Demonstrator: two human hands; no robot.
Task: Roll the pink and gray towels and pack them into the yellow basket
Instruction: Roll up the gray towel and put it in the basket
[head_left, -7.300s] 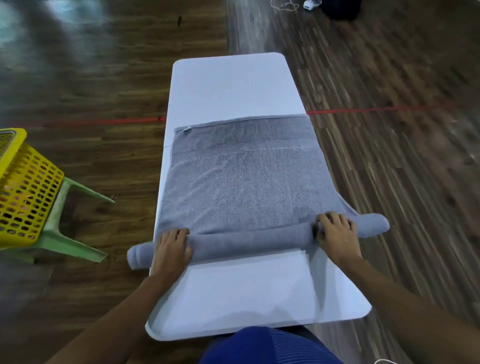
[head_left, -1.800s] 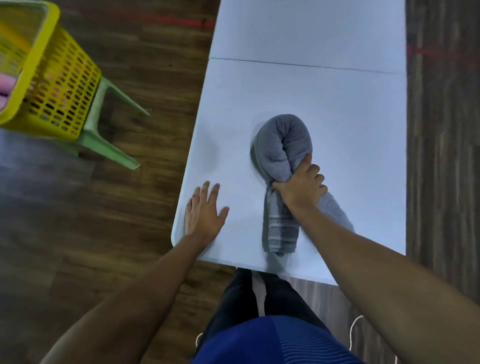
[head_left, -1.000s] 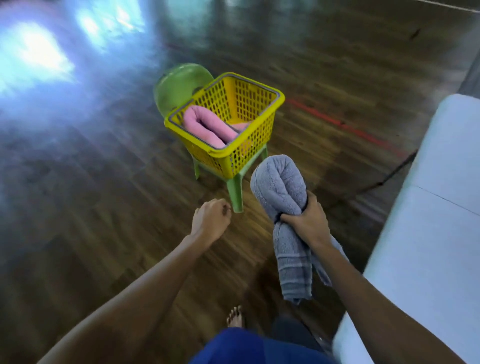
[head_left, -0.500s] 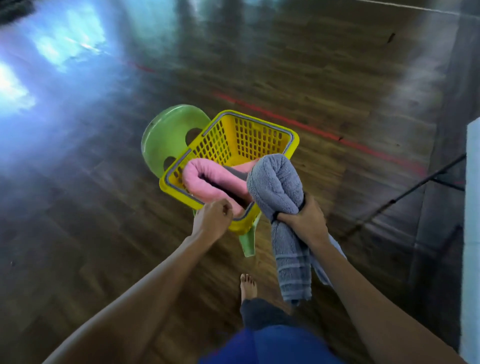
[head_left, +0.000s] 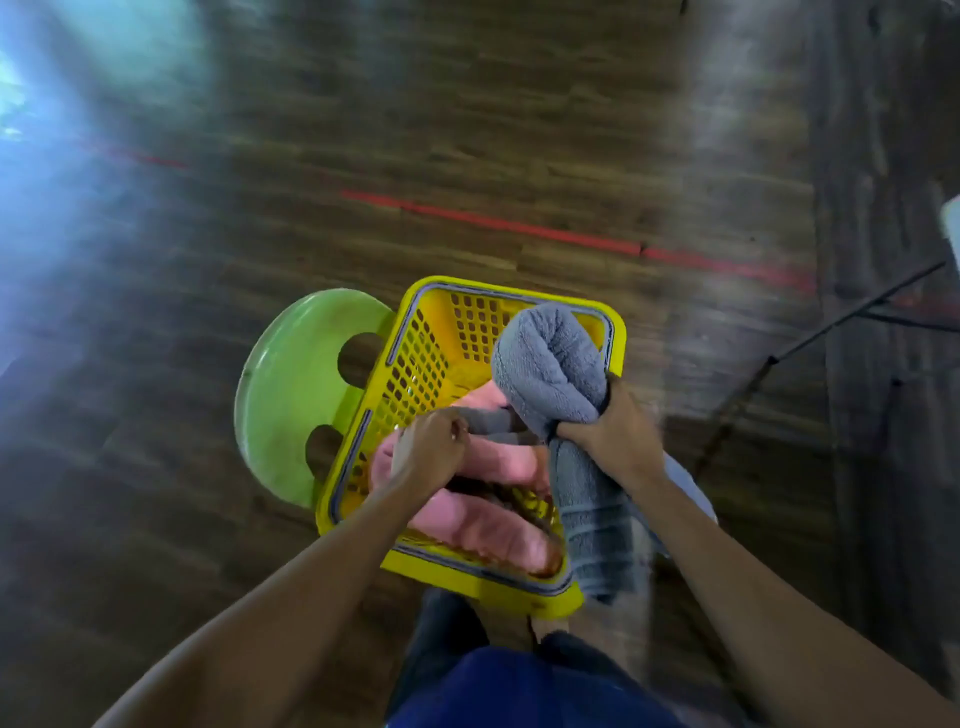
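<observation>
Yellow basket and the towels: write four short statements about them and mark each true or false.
1. The right hand grips the gray towel. True.
2. The pink towel lies on the floor. False: it lies inside the yellow basket.
3. The gray towel is spread out flat. False: it is rolled and doubled over in the hand, above the basket.
4. A green stool shows at the basket's left side. True.

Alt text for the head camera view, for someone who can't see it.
The right hand grips a rolled gray towel above a yellow basket holding a pink towel. The left hand is curled over it; the basket sits on a green stool.
</observation>
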